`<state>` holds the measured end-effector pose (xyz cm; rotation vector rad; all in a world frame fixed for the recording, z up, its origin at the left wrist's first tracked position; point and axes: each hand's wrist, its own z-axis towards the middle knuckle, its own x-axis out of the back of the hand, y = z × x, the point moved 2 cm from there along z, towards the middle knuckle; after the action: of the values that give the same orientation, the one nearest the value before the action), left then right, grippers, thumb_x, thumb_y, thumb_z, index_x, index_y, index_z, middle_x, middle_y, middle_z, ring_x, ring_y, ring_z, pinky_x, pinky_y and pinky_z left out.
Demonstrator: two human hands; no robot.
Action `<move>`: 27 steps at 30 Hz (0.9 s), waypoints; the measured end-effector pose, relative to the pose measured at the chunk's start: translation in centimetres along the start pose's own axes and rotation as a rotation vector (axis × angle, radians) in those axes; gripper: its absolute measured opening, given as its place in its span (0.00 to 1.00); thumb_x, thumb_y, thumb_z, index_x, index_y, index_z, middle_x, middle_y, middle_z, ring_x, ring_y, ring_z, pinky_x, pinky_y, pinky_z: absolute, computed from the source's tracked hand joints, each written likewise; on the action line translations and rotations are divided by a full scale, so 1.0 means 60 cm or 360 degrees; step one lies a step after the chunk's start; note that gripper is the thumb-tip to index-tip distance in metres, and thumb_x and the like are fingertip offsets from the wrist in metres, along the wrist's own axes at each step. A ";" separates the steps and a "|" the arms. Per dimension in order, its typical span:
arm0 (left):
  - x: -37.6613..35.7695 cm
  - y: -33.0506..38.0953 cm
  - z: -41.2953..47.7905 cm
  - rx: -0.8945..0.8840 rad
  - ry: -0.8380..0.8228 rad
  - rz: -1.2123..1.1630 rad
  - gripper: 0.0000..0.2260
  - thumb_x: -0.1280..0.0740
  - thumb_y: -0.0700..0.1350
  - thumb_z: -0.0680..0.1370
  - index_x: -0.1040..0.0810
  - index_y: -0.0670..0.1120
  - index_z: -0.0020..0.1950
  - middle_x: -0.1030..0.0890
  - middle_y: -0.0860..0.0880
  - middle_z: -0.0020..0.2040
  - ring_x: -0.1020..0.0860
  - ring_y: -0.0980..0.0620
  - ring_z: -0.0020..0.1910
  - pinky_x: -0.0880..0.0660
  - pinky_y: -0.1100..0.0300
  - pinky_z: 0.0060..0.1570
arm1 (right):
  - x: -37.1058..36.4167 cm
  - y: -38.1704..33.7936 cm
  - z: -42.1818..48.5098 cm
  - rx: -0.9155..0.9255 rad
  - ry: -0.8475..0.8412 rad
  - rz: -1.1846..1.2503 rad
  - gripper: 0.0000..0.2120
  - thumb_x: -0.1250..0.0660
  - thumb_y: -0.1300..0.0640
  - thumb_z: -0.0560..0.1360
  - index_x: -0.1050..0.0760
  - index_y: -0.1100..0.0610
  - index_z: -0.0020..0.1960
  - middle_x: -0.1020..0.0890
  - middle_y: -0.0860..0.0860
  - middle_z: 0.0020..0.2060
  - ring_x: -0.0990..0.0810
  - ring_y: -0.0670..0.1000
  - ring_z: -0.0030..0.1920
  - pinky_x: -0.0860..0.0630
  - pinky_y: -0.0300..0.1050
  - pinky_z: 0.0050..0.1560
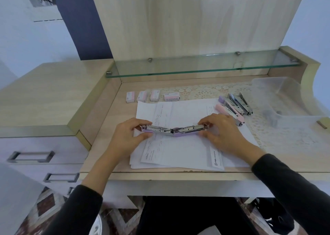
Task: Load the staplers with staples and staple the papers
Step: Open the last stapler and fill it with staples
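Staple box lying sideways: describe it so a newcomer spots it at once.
Below the glass shelf at the back of the desk, four small staple boxes line the far edge of the papers. It is the rightmost box, beside the lace mat. It alone lies broadside, long pink face showing; the other three point end-on.

I note a glass shelf (196,68) spanning the rear of the wooden bench (107,116). At the right, a clear plastic tray (285,88) rests on a lace mat (201,91). At the left are drawers (44,145) with metal handles (30,157).
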<state>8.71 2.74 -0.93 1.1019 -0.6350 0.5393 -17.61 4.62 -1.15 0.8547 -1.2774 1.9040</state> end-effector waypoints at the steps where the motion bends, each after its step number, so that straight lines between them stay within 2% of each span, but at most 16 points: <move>1: 0.002 0.006 0.001 -0.0002 0.0016 -0.0052 0.13 0.26 0.38 0.68 0.19 0.46 0.52 0.21 0.57 0.44 0.26 0.67 0.41 0.33 0.78 0.42 | 0.004 -0.005 0.001 0.0021 -0.0005 -0.0005 0.10 0.31 0.55 0.71 0.22 0.54 0.51 0.22 0.46 0.40 0.25 0.49 0.46 0.37 0.49 0.60; 2: 0.003 0.012 0.002 -0.0009 0.0027 -0.0096 0.13 0.26 0.37 0.68 0.19 0.47 0.51 0.22 0.59 0.44 0.26 0.67 0.41 0.32 0.77 0.42 | 0.010 -0.012 0.003 0.0049 -0.0001 0.0031 0.09 0.30 0.55 0.71 0.22 0.55 0.51 0.24 0.43 0.37 0.26 0.46 0.43 0.36 0.44 0.58; 4: 0.005 0.028 0.004 -0.0027 0.0057 -0.0146 0.14 0.27 0.37 0.68 0.20 0.48 0.51 0.22 0.60 0.45 0.25 0.67 0.41 0.33 0.78 0.42 | 0.023 -0.034 0.007 0.0064 0.0016 0.0241 0.08 0.29 0.56 0.70 0.23 0.54 0.48 0.27 0.40 0.33 0.27 0.40 0.37 0.33 0.30 0.48; 5: 0.004 0.037 0.006 -0.0037 0.0070 -0.0154 0.14 0.27 0.36 0.68 0.20 0.49 0.51 0.22 0.60 0.44 0.25 0.67 0.40 0.33 0.78 0.42 | 0.028 -0.046 0.009 0.0046 0.0015 0.0401 0.08 0.29 0.58 0.69 0.23 0.54 0.47 0.26 0.40 0.33 0.26 0.40 0.36 0.31 0.28 0.44; 7: 0.001 0.054 0.008 -0.0052 0.0098 -0.0142 0.15 0.27 0.37 0.69 0.20 0.50 0.52 0.21 0.59 0.44 0.24 0.66 0.39 0.35 0.80 0.42 | 0.031 -0.068 0.013 0.0015 -0.0002 0.0695 0.10 0.27 0.61 0.67 0.23 0.54 0.46 0.22 0.43 0.33 0.24 0.42 0.36 0.27 0.29 0.42; 10: -0.003 0.068 0.010 -0.0017 0.0168 -0.0149 0.18 0.27 0.38 0.69 0.23 0.54 0.54 0.20 0.57 0.43 0.23 0.66 0.38 0.35 0.81 0.41 | 0.018 -0.088 0.018 -0.0037 -0.0053 0.0900 0.13 0.26 0.65 0.66 0.23 0.53 0.47 0.19 0.45 0.33 0.21 0.42 0.34 0.24 0.31 0.42; 13: -0.003 0.073 0.010 0.0150 0.0164 -0.0256 0.17 0.29 0.40 0.72 0.22 0.49 0.59 0.19 0.54 0.45 0.21 0.65 0.38 0.31 0.79 0.42 | 0.007 -0.098 0.019 -0.0046 -0.0011 0.0965 0.11 0.27 0.66 0.66 0.21 0.54 0.44 0.19 0.45 0.31 0.22 0.41 0.32 0.25 0.30 0.39; 15: -0.001 0.076 0.007 0.0322 0.0065 -0.0527 0.18 0.30 0.44 0.72 0.24 0.46 0.62 0.18 0.53 0.46 0.20 0.65 0.40 0.28 0.78 0.42 | 0.003 -0.102 0.019 -0.0033 -0.0004 0.0970 0.10 0.27 0.65 0.65 0.20 0.53 0.44 0.20 0.46 0.30 0.23 0.43 0.32 0.25 0.32 0.39; 17: -0.001 0.080 0.001 0.0410 -0.0030 -0.0715 0.24 0.27 0.49 0.69 0.26 0.48 0.64 0.18 0.56 0.46 0.20 0.66 0.42 0.27 0.77 0.42 | -0.001 -0.106 0.018 -0.0007 -0.0004 0.0973 0.10 0.26 0.64 0.65 0.20 0.53 0.43 0.20 0.47 0.30 0.23 0.45 0.32 0.24 0.36 0.39; 20: -0.003 0.085 -0.007 0.0414 -0.0071 -0.0715 0.39 0.22 0.59 0.54 0.27 0.53 0.64 0.22 0.52 0.57 0.21 0.57 0.50 0.24 0.66 0.49 | -0.008 -0.111 0.016 0.0050 -0.0009 0.0921 0.09 0.26 0.62 0.65 0.19 0.53 0.44 0.21 0.47 0.29 0.23 0.47 0.32 0.23 0.39 0.39; 22: -0.005 0.087 -0.010 0.0382 0.0010 -0.0654 0.43 0.23 0.58 0.51 0.28 0.51 0.65 0.24 0.52 0.59 0.22 0.55 0.51 0.26 0.66 0.50 | -0.013 -0.109 0.013 0.0045 -0.0039 0.0918 0.11 0.26 0.62 0.66 0.22 0.50 0.45 0.21 0.46 0.30 0.22 0.44 0.32 0.23 0.34 0.40; 24: -0.008 0.089 -0.010 0.0296 0.0049 -0.0576 0.41 0.21 0.52 0.55 0.30 0.49 0.66 0.25 0.54 0.57 0.23 0.58 0.50 0.28 0.71 0.49 | -0.015 -0.103 0.013 0.0012 -0.0061 0.0909 0.15 0.26 0.64 0.66 0.24 0.48 0.45 0.20 0.47 0.31 0.21 0.44 0.34 0.24 0.31 0.41; 27: -0.016 0.092 -0.010 0.0079 -0.0015 -0.0479 0.39 0.19 0.45 0.57 0.30 0.48 0.66 0.27 0.58 0.54 0.25 0.63 0.51 0.30 0.78 0.50 | -0.018 -0.097 0.013 -0.0005 -0.0082 0.0871 0.16 0.25 0.64 0.64 0.25 0.50 0.46 0.20 0.49 0.33 0.21 0.46 0.35 0.23 0.34 0.41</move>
<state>4.39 5.23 1.76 1.2214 -0.4548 0.2912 -12.13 5.34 1.08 0.5901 -1.6703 2.3024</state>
